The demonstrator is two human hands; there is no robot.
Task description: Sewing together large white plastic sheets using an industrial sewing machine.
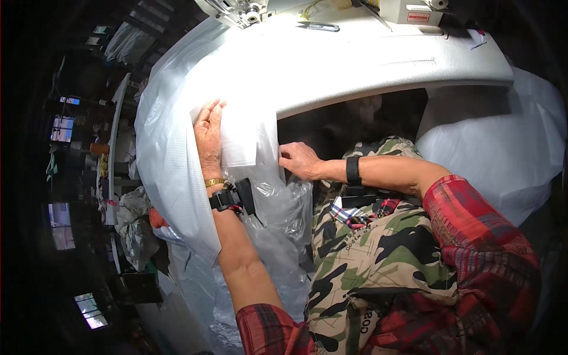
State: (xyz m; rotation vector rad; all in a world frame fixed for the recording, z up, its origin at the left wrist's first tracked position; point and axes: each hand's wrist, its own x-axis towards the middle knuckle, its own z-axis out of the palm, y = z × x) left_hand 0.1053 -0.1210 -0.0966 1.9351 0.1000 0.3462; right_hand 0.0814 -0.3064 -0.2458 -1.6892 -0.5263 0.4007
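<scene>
My left hand (pixel 209 133) reaches up to the near edge of a white sewing table, its fingers stretched out on pale material. White ribbed fabric (pixel 171 160) drapes over the table's left end and partly covers that wrist. Beside the fingers lies a flat white piece (pixel 239 142), with clear plastic sheeting (pixel 272 198) hanging below it. My right hand (pixel 300 160) is at the sheeting's right edge, fingers curled and closed on it; the fingertips are partly hidden.
Sewing machine parts (pixel 251 13) stand at the table's far edge, with thread snips (pixel 318 26) nearby. More white sheeting (pixel 491 142) hangs at the right. A camouflage apron (pixel 378 248) covers my lap. Bundled plastic (pixel 136 228) sits at the left.
</scene>
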